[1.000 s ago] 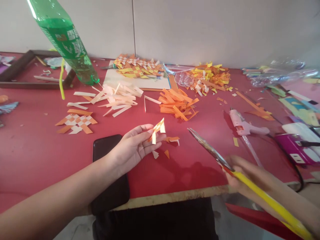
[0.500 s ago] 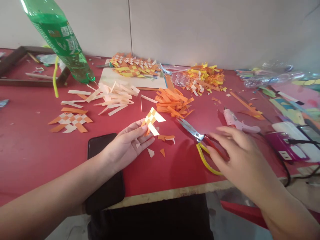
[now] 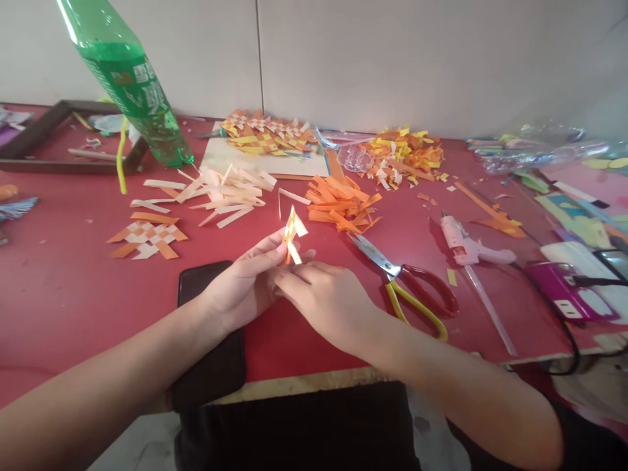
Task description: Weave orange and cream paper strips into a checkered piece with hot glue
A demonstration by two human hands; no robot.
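My left hand (image 3: 243, 284) pinches a small woven piece of orange and white paper strips (image 3: 293, 233) and holds it upright above the red table (image 3: 73, 288). My right hand (image 3: 326, 297) lies right beside it, knuckles up, its fingertips pressed against the left fingers just below the piece. I cannot see whether the right fingers grip anything. The scissors (image 3: 402, 278) with red and yellow handles lie on the table to the right of my hands, untouched.
A black phone (image 3: 206, 343) lies under my left forearm. Behind are piles of white strips (image 3: 220, 190) and orange strips (image 3: 341, 203), a woven mat (image 3: 147, 237), a green bottle (image 3: 132, 78) and several woven pieces (image 3: 267, 134). A glue gun (image 3: 466, 242) lies at right.
My right hand carried the scissors in, laid them on the table and moved left to meet my left hand at the woven piece. The piece has turned edge-on.
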